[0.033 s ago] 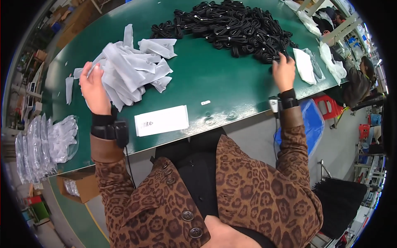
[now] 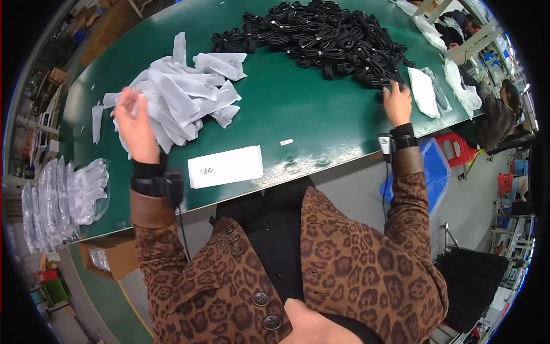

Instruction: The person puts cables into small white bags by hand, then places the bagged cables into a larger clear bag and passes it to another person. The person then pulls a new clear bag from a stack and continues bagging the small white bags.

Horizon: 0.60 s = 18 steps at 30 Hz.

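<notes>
My left hand [image 2: 135, 125] is raised beside a heap of white packets [image 2: 182, 94] on the left of the green table. Its fingers are apart and hold nothing. At the near right edge of a large pile of tied black cables [image 2: 326, 37], my right hand [image 2: 398, 107] has its fingers curled onto a cable bundle [image 2: 380, 96]. Most of that bundle is hidden by the fingers. Between my hands, close to the table's front edge, lies a flat white packet [image 2: 226, 166] with dark printing.
Clear bags of white material [image 2: 63, 198] are stacked at the table's left end. White bags [image 2: 423, 92] lie right of the cables. A small white label [image 2: 286, 142] sits on the green table [image 2: 275, 109]. Beyond its right edge are a red stool [image 2: 455, 148] and another person [image 2: 503, 114].
My left hand has shifted slightly right and down, turning a little beside the white packets. My right hand has moved slightly right and down, staying at the cable pile's edge.
</notes>
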Motion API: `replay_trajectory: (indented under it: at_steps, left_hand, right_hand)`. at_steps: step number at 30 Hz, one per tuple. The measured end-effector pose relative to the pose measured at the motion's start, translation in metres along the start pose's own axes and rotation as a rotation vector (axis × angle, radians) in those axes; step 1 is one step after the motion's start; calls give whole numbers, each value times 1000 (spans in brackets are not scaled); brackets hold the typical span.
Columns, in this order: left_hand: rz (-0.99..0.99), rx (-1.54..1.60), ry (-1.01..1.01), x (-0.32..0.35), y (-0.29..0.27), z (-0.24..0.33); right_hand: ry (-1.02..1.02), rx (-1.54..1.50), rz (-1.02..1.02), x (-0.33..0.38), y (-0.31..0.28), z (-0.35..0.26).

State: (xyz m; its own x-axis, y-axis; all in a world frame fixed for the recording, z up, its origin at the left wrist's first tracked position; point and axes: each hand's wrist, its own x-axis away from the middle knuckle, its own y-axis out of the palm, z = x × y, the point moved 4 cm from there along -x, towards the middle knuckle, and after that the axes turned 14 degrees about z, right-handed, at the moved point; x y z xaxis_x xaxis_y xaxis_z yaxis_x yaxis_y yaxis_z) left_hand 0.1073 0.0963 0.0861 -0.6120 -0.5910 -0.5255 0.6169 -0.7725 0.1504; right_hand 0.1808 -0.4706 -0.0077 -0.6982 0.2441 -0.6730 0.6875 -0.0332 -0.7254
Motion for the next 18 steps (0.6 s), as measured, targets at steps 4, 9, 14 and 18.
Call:
replay_trajectory:
  at_steps: [4, 9, 14, 18]
  left_hand:
    - [-408, -346, 20, 73, 18, 0]
    - [-746, -401, 47, 148, 36, -9]
    - [-804, -502, 153, 176, 38, -18]
    - [-751, -530, 118, 180, 35, -24]
  right_hand:
    - [-64, -101, -200, 24, 9, -3]
    - [-303, -337, -115, 66, -28, -89]
    - [-567, -541, -209, 78, -58, -153]
    - [-665, -634, -180, 92, -68, -178]
